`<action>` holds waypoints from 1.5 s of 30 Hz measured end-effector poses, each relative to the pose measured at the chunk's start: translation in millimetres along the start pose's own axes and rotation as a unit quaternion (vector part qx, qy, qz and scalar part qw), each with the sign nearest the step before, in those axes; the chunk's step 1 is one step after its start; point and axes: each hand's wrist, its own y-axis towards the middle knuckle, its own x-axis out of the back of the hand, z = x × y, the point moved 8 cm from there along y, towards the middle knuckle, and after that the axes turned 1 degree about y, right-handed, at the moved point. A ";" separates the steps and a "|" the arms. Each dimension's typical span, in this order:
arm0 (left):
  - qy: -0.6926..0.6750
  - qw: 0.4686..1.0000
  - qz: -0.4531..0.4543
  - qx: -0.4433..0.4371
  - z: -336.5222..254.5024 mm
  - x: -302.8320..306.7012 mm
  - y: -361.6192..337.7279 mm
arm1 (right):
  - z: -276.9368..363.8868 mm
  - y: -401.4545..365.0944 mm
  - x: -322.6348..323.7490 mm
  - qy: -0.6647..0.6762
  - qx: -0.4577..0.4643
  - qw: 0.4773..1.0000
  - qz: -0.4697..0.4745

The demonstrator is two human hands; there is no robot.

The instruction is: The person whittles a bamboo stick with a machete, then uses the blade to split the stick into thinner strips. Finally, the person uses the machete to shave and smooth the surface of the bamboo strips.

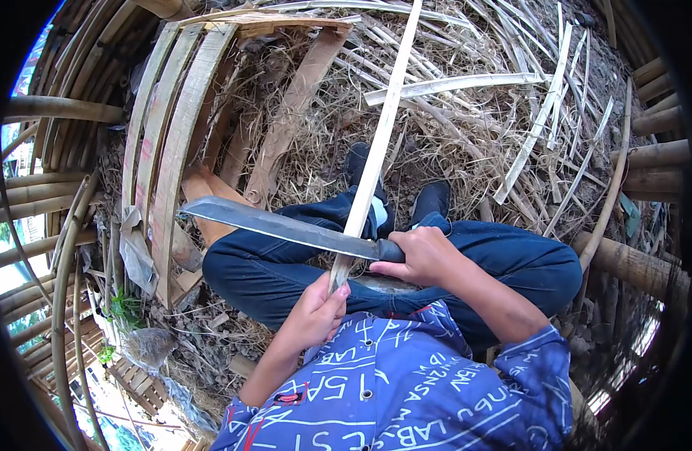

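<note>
My left hand (316,314) is closed around the near end of a long, pale bamboo strip (381,143), which runs up and away from my lap past the top of the view. In my right hand (421,255) is the dark handle of a machete (278,224). Its broad, dark blade points left and lies across the strip, a short way above my left fingers. The blade's tip reaches over my bent knee, near the wooden crate.
A slatted wooden crate (182,113) stands at the left. Split bamboo strips (538,124) and shavings (316,143) litter the ground ahead. Bamboo pole walls (68,109) rise on both sides, and a thick bamboo pole (632,263) lies by my right knee. My legs are crossed.
</note>
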 end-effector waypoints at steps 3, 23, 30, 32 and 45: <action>0.008 1.000 -0.011 -0.012 -6.6 1.9 -2.3 | 1.0 3.8 1.0 -0.004 0.025 0.999 -0.034; 0.025 1.000 -0.011 -0.008 -8.8 14.1 -16.3 | -77.2 30.2 41.5 -0.090 -0.042 0.991 -0.087; 0.032 0.999 -0.016 0.001 -8.7 15.0 -22.7 | -101.4 35.6 48.7 -0.072 -0.068 0.985 -0.140; 0.032 0.999 -0.020 0.001 -7.6 17.0 -25.9 | -105.0 40.4 51.0 -0.082 -0.078 0.986 -0.118; 0.007 1.000 -0.013 0.020 3.1 31.0 -48.0 | -149.7 58.8 87.8 -0.087 -0.122 0.972 -0.180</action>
